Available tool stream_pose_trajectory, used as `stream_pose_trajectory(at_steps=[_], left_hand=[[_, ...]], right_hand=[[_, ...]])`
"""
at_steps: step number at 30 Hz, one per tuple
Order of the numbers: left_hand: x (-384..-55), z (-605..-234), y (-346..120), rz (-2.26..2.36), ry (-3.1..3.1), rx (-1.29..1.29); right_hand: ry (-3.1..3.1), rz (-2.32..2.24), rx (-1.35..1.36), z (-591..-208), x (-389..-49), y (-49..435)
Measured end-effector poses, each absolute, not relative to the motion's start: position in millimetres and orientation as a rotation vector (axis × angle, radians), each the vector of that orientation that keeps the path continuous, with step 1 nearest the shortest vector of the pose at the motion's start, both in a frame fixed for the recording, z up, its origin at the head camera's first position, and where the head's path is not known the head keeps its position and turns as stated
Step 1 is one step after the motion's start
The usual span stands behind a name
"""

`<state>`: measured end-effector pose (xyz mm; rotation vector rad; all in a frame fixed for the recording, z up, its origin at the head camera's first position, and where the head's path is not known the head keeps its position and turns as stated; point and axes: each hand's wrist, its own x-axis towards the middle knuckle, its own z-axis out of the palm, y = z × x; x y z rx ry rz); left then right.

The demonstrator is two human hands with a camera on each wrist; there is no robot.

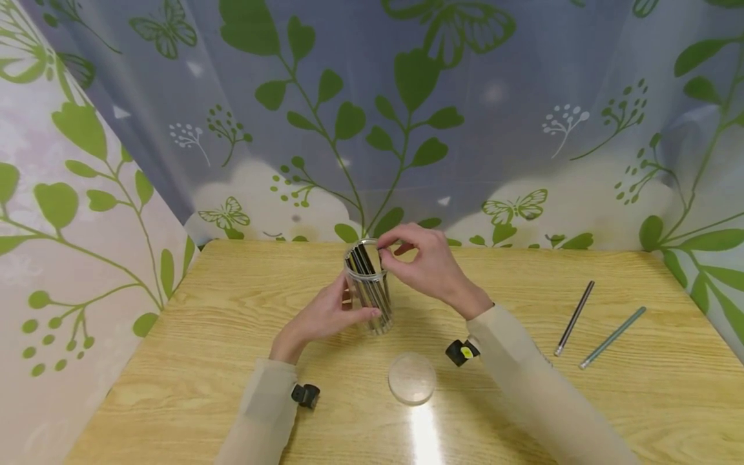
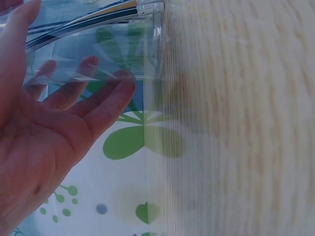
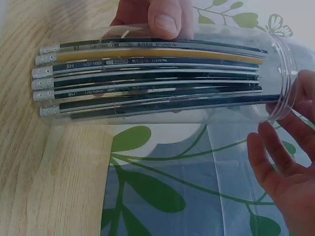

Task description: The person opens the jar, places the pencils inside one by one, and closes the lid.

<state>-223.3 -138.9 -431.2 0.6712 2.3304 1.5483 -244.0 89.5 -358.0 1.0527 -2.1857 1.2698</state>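
My left hand [image 1: 325,313] grips a clear plastic jar [image 1: 367,278] around its side, thumb in front. The jar stands upright on the table and has no lid on. Inside, several pencils [image 3: 147,91] lean together, mostly dark with one yellow, their white-eraser ends at the bottom. At the jar's mouth my right hand [image 1: 427,265] pinches the end of a dark pencil [image 3: 268,100] between thumb and forefinger. That pencil reaches higher than the others, and most of it is within the jar. In the left wrist view, the left fingers [image 2: 110,101] curve beside the jar's wall.
A round clear lid [image 1: 411,380] lies on the wooden table [image 1: 232,290] in front of the jar. To the right lie a dark pencil [image 1: 574,318] and a green pencil [image 1: 613,337]. A leaf-patterned curtain [image 1: 494,123] hangs behind the table.
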Motion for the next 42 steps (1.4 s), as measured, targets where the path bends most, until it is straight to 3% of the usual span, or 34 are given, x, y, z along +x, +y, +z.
stream_pose_trajectory(at_steps=[42], left_hand=[[-222.6, -430.5, -138.7, 1.511, 2.355, 0.664]], right_hand=[[-2.204, 1.347, 1.070, -362.4, -244.4, 93.3]])
